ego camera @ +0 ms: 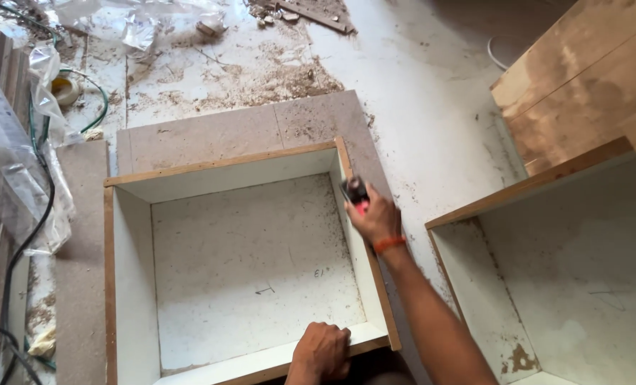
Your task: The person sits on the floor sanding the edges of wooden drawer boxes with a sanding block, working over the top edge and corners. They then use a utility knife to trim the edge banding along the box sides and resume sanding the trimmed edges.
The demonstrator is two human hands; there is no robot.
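Nearest, the left hand (323, 349) gripped the white box's (134, 299) near wall. Farther right, the right hand (373, 217) clutched a small black-and-red tool (355, 194) at the right wall.

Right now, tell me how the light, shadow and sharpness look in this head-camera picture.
Head view: bright, even daylight washes out the dusty white floor; soft shadow lies along the inner walls of the open white box; the upper right corner by the plywood board is shaded; the right hand and its small red and black tool are slightly motion-blurred; the left hand on the front edge is sharp.
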